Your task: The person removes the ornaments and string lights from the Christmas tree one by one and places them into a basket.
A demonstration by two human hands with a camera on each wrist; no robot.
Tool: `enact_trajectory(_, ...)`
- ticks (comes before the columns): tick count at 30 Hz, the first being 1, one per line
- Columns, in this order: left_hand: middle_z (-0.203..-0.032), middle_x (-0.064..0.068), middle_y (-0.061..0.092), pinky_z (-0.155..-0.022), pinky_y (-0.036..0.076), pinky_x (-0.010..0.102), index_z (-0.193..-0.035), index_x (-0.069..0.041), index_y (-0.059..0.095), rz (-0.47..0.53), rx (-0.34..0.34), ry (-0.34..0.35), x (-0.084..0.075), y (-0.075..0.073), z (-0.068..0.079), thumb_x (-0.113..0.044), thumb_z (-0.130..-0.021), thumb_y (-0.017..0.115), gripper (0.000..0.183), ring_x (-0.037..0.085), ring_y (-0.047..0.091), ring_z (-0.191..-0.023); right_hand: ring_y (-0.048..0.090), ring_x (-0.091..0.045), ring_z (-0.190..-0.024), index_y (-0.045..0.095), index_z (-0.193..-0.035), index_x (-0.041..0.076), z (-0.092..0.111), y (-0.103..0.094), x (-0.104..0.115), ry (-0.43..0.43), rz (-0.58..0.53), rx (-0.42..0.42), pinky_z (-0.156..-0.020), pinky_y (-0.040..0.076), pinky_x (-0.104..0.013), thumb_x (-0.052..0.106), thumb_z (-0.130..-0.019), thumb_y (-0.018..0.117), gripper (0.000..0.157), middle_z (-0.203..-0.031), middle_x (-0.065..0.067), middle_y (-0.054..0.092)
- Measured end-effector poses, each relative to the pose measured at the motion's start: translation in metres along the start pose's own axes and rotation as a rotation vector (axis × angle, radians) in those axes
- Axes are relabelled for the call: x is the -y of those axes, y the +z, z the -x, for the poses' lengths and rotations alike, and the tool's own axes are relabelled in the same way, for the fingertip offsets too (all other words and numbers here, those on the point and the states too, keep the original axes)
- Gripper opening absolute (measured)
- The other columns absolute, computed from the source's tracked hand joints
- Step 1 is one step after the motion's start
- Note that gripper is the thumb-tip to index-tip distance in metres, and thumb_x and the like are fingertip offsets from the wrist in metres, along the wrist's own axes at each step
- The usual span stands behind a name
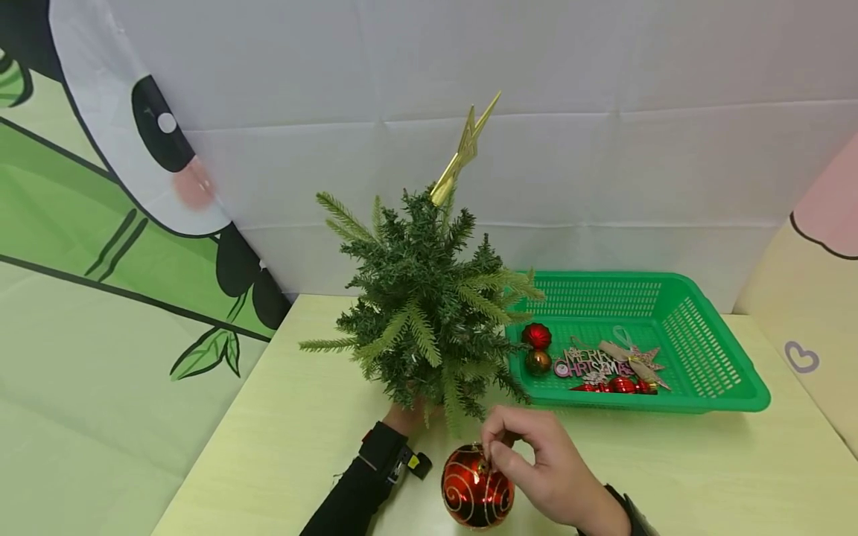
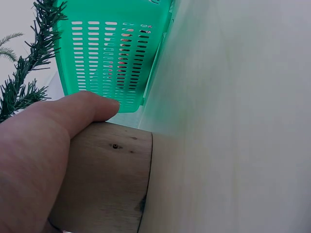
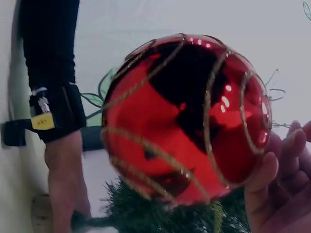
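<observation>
A small artificial Christmas tree (image 1: 429,305) stands on the table with a gold star topper (image 1: 462,152) tilted at its tip. Under the branches my left hand (image 1: 409,417), mostly hidden in the head view, grips the wooden base (image 2: 109,170). The left wrist view has the thumb (image 2: 92,107) lying along the base's upper edge. My right hand (image 1: 539,461) pinches the top of a large shiny red bauble (image 1: 476,491) with gold glitter swirls. In the right wrist view the bauble (image 3: 184,121) hangs beside the fingers, with a thin wire loop near its top.
A green plastic basket (image 1: 724,372) sits right of the tree. Inside lie a red ornament (image 1: 537,336), a brown-gold ball (image 1: 538,362), a "Merry Christmas" sign (image 1: 593,363) and several small red baubles (image 1: 622,384). A white fabric backdrop (image 1: 570,171) hangs behind the table.
</observation>
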State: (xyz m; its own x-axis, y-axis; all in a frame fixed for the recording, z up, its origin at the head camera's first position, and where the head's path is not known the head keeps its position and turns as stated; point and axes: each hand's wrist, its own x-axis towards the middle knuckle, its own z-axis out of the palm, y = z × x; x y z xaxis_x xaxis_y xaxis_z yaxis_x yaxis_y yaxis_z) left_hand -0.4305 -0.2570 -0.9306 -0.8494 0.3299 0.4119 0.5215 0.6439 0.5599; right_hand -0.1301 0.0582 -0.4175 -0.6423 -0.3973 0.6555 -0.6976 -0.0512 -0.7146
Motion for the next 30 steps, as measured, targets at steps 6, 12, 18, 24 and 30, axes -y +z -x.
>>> enact_trajectory(6,-0.148,0.007,0.054,-0.106,0.051,0.056,-0.161,-0.027,0.03,0.129,-0.014,-0.125,-0.044,-0.025,-0.002,-0.038,-0.11,0.049,0.055,0.034,0.056,-0.135,0.057,-0.008,-0.06,0.06,-0.091,0.012,-0.001,-0.018,0.005,0.029,0.021,-0.011,-0.054,0.055,-0.023,-0.02,-0.089,0.051,0.033,-0.071,-0.003,0.058)
enact_trajectory(12,-0.153,0.004,0.049,-0.11,0.049,0.055,-0.164,-0.03,0.025,0.102,-0.049,-0.047,-0.05,-0.029,-0.005,-0.031,-0.109,0.051,0.06,0.032,0.051,-0.14,0.058,-0.01,-0.057,0.06,-0.09,0.013,-0.001,-0.039,0.005,0.091,0.087,-0.075,-0.05,0.053,-0.025,-0.02,-0.091,0.049,0.035,-0.069,-0.001,0.059)
enact_trajectory(18,-0.155,0.006,0.046,-0.111,0.048,0.055,-0.165,-0.026,0.023,0.051,-0.056,-0.001,-0.043,-0.024,-0.008,-0.031,-0.109,0.051,0.062,0.033,0.049,-0.141,0.058,-0.014,-0.06,0.06,-0.09,0.007,0.003,-0.059,0.002,0.115,0.085,-0.131,-0.05,0.052,-0.028,-0.019,-0.094,0.047,0.03,-0.071,-0.003,0.059)
enact_trajectory(24,-0.154,0.007,0.048,-0.109,0.049,0.055,-0.165,-0.027,0.023,0.126,-0.081,-0.027,-0.036,-0.02,-0.007,-0.031,-0.108,0.055,0.066,0.034,0.049,-0.141,0.059,-0.014,-0.063,0.06,-0.092,0.003,0.006,-0.076,-0.002,0.104,0.069,-0.191,-0.051,0.05,-0.029,-0.02,-0.097,0.044,0.028,-0.073,-0.003,0.058)
enact_trajectory(30,-0.156,0.008,0.046,-0.111,0.048,0.056,-0.164,-0.029,0.024,0.2,-0.044,-0.097,-0.035,-0.019,-0.005,-0.035,-0.108,0.054,0.064,0.036,0.048,-0.143,0.06,-0.016,-0.064,0.059,-0.091,0.001,0.008,-0.096,-0.001,0.2,0.055,-0.262,-0.056,0.053,-0.029,-0.014,-0.103,0.04,0.027,-0.072,-0.003,0.059)
